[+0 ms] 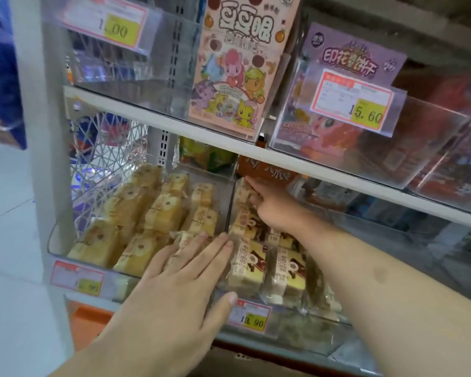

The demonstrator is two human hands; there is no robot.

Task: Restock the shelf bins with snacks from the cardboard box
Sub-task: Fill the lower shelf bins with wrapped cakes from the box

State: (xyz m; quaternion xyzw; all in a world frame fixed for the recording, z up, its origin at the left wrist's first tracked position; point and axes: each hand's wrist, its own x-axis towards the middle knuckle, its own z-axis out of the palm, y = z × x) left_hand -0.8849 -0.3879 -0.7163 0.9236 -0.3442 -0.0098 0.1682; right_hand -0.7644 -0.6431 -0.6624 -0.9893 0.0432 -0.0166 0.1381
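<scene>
Two clear shelf bins sit side by side on the middle shelf. The left bin (57, 248) holds several wrapped yellow cake packets (136, 213). Brown-and-white cake packets (250, 265) fill the right bin (297, 325). My left hand (180, 284) lies flat with fingers straight over the front of both bins. Its fingertips rest on a packet at the divider and its thumb is against the right bin's front wall. My right hand (272, 208) reaches deep into the right bin among the packets with the index finger stretched toward the back. Its other fingers are curled and partly hidden.
The shelf above carries a clear bin with a cartoon pony snack bag (234, 77) and a bin of red packs with a 15.60 price tag (351, 104). Price tags (252, 318) hang on the bin fronts. A white shelf upright (36, 159) stands at the left, with floor beyond it.
</scene>
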